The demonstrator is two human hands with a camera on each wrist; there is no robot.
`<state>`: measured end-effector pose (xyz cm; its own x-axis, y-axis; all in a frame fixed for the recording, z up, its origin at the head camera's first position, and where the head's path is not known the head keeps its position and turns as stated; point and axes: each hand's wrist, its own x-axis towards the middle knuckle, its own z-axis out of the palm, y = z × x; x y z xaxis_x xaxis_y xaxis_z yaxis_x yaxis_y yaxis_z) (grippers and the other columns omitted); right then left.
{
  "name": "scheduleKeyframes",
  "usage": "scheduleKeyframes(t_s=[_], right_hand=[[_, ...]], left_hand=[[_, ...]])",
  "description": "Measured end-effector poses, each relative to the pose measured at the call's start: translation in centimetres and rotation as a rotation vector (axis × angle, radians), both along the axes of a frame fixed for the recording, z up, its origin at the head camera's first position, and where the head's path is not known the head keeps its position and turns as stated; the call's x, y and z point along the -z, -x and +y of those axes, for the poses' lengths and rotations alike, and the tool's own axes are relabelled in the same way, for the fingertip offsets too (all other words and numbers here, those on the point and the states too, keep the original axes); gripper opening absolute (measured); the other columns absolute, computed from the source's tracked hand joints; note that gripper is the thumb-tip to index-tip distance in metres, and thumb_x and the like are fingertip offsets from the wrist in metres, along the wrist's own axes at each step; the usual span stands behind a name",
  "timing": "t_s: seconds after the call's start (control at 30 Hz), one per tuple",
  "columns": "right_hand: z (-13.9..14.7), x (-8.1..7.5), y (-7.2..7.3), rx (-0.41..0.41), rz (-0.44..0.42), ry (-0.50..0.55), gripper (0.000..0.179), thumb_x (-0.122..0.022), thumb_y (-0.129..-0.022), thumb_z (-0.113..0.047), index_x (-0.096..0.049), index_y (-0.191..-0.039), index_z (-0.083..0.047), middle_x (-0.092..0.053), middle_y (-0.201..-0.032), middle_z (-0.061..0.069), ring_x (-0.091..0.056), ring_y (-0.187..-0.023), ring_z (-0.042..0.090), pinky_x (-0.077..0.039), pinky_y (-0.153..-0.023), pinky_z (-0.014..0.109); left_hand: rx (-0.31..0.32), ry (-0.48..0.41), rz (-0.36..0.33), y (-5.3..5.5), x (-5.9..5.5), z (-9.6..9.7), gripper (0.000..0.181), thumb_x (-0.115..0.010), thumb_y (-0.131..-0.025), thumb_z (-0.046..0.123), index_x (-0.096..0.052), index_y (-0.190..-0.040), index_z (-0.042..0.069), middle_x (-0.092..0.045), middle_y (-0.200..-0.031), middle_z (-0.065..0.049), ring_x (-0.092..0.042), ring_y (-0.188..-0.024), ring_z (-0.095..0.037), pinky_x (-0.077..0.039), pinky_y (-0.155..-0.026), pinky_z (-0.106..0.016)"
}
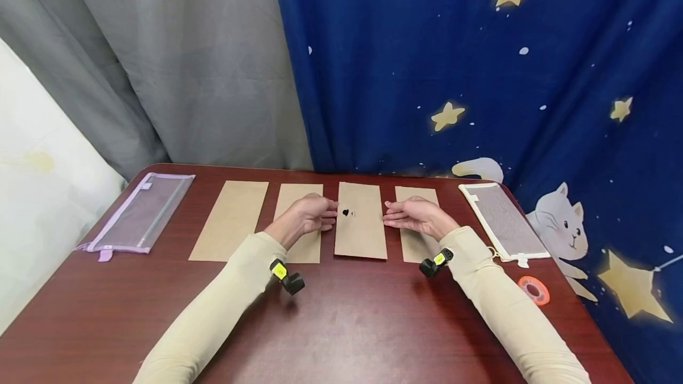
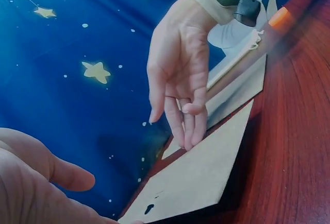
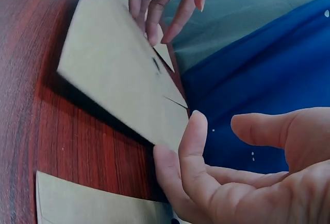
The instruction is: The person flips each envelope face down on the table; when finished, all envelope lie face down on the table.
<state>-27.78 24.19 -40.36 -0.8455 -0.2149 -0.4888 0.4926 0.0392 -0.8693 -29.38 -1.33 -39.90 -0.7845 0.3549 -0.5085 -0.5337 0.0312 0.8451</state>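
Observation:
A flat rectangular piece of brown kraft paper (image 1: 361, 236) with a small black mark (image 1: 345, 213) lies between my two hands. My left hand (image 1: 311, 213) is at its left edge, its fingertips right at the paper's side. On the opposite edge, the fingers of my right hand (image 1: 418, 216) reach the paper with the palm turned inward. Both thumbs stand away from the paper, as the wrist views show. In the right wrist view the near edge of the paper (image 3: 108, 74) is raised, with a dark shadow under it.
More brown paper pieces lie to the left (image 1: 230, 218) and under my right hand (image 1: 416, 248). A purple-edged mesh zip pouch (image 1: 144, 212) is at the far left, a white-edged mesh pouch (image 1: 504, 218) at the right. Near it lies an orange tape roll (image 1: 533, 290). Curtains hang behind the table.

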Motion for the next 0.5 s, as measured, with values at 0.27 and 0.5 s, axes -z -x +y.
scheduleKeyframes(t_s=[0.27,0.5], right_hand=[[-0.5,0.6,-0.4,0.021,0.124,-0.113,0.039,-0.051,-0.101,0.003,-0.048,-0.138,0.017,-0.07,-0.094,0.003,-0.067,-0.082,0.008,-0.058,-0.077,0.018],[-1.2,1.3,-0.8,0.187,0.197,-0.156,0.031,-0.057,-0.096,0.007,-0.059,-0.126,0.015,-0.067,-0.08,-0.004,-0.063,-0.071,0.005,-0.057,-0.068,0.016]], left_hand=[[-0.03,-0.029,0.004,0.1,-0.4,-0.1,0.046,-0.038,-0.102,-0.003,-0.029,-0.146,-0.012,-0.042,-0.121,-0.019,-0.045,-0.111,-0.034,-0.035,-0.12,-0.051],[-0.036,-0.036,0.017,0.1,-0.2,-0.4,0.042,-0.041,-0.103,-0.003,-0.04,-0.144,-0.013,-0.048,-0.113,-0.014,-0.05,-0.107,-0.024,-0.042,-0.117,-0.043]])
